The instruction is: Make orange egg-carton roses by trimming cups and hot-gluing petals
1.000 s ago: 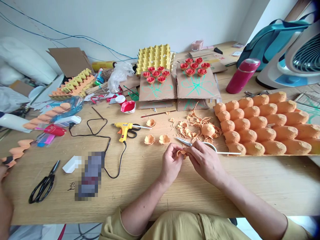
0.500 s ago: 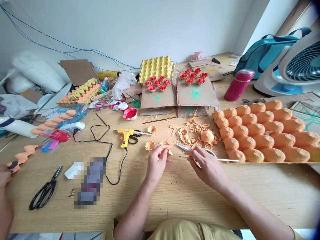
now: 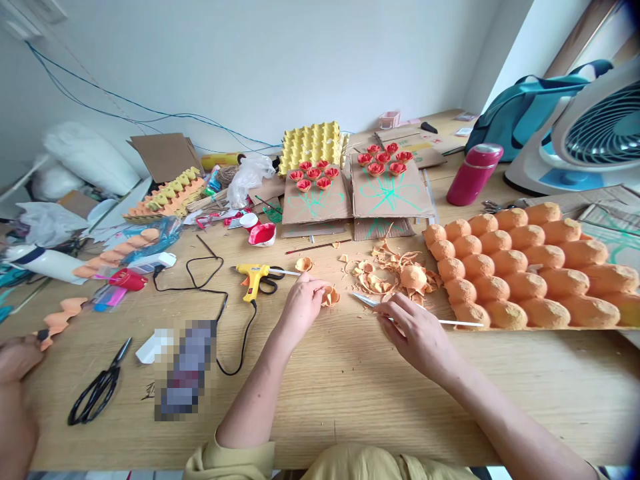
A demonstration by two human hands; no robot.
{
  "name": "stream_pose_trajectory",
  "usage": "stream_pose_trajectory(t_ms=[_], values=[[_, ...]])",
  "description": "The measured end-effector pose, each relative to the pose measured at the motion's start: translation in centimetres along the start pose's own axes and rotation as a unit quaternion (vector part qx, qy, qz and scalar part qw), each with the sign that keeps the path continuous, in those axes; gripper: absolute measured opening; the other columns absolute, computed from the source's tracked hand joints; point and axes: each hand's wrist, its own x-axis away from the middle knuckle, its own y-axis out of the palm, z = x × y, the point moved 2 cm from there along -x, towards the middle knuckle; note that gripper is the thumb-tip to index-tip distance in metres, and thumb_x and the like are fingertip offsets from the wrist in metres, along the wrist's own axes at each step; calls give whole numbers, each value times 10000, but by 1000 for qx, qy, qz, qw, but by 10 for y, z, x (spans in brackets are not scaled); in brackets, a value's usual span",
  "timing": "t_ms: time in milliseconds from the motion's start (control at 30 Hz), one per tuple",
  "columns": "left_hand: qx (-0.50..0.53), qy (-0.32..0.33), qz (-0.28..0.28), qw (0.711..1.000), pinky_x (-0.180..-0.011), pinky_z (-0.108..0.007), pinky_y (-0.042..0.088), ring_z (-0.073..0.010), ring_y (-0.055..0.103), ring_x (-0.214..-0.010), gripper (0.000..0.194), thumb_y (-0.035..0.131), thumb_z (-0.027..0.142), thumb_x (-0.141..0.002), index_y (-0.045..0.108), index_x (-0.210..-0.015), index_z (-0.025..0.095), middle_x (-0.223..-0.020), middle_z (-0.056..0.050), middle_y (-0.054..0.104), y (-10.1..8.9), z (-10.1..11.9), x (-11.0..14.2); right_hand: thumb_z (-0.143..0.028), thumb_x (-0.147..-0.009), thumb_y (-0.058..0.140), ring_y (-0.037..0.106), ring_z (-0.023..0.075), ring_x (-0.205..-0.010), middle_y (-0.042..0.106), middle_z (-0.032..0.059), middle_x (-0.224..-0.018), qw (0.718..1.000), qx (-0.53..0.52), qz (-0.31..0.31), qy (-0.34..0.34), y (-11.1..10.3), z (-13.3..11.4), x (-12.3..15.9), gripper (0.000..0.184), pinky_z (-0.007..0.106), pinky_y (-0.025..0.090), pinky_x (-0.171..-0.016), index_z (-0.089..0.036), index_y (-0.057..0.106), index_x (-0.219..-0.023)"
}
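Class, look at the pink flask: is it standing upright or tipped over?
Upright: the pink flask stands on the table with its cap uppermost.

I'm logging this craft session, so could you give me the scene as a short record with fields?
Left hand: left hand, fingertips at an orange flower-shaped cup; contact unclear
Right hand: right hand, over pale-handled scissors; grip unclear
Beyond the hands: orange scraps
Right side: large orange egg tray
Left of the left hand: yellow glue gun
Far side: red flowers on cardboard
Left edge: another person's hand beside an orange carton strip
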Motion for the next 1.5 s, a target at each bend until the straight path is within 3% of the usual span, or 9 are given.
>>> stream_pose_trajectory(t_ms=[167, 333, 467, 633, 733, 833, 967, 1167, 1500], values=[[-21, -16, -31, 999, -716, -263, 491, -163, 660, -761, 170, 614, 60, -818, 712, -854, 194, -824, -15, 719, 0, 5, -8, -200, -1021, 439, 581, 177, -743, 606, 52, -880, 1000, 4, -10, -6, 1, 0, 1, 170, 287, 446, -672, -200, 606, -986], [-46, -18, -26, 998, -738, -284, 480, -181, 664, -795, 151, 642, 61, -792, 711, -755, 190, -906, -44, 720, 7, -1, -11, -190, -1019, 447, 569, 166, -725, 595, 43, -877, 1000, -7, -14, -14, 2, -2, 0, 169, 282, 438, -675, -203, 606, -962], [-45, -9, -19, 999, -761, -290, 491, -190, 669, -831, 171, 639, 41, -780, 710, -800, 195, -895, -40, 719, 11, -2, -12, -190, -1018, 454, 574, 166, -729, 594, 42, -878, 1000, -9, -20, -12, 4, 0, 1, 166, 283, 438, -681, -202, 610, -963], [-30, -14, 22, 999, -823, -296, 508, -177, 668, -851, 164, 616, 81, -829, 678, -924, 200, -913, -29, 711, -10, -4, -7, -185, -1014, 452, 577, 169, -722, 597, 43, -870, 1000, -9, -10, -16, 4, 1, 0, 167, 284, 443, -660, -196, 608, -956], [-16, -42, 79, 996, -803, -293, 517, -160, 664, -798, 181, 545, 87, -872, 672, -935, 198, -975, -37, 714, -28, -16, 3, -202, -1019, 451, 580, 170, -720, 593, 40, -848, 1000, -14, 3, -15, 1, 0, 0, 166, 284, 453, -664, -195, 606, -961], [-9, -51, 113, 992, -780, -301, 526, -165, 661, -773, 179, 538, 102, -873, 683, -891, 204, -961, -35, 714, -34, -33, 16, -202, -1021, 452, 590, 168, -729, 599, 42, -856, 1000, -20, 1, -11, -1, 0, 1, 160, 283, 464, -679, -200, 605, -977], [-10, -52, 108, 993, -825, -331, 545, -188, 679, -839, 133, 642, 164, -848, 695, -965, 194, -993, -53, 703, -23, -47, 28, -200, -1019, 455, 595, 163, -726, 607, 44, -869, 1000, -20, 0, -3, 0, 1, 1, 161, 275, 467, -669, -209, 607, -966], [-65, -29, 125, 990, -990, -427, 498, -273, 636, -1080, 339, 746, 231, -814, 673, -1143, 195, -1109, -100, 672, -4, -41, 33, -196, -1015, 452, 614, 163, -734, 608, 52, -882, 1000, -12, -2, -6, 2, 3, -1, 169, 262, 473, -636, -201, 619, -993], [-7, -45, 128, 991, -969, -400, 509, -238, 644, -1032, 262, 729, 151, -815, 679, -1069, 190, -1065, -82, 674, 2, -45, 33, -206, -1020, 430, 614, 157, -726, 611, 54, -867, 1000, -9, -9, -9, 1, 1, -4, 195, 256, 492, -629, -204, 619, -972]])
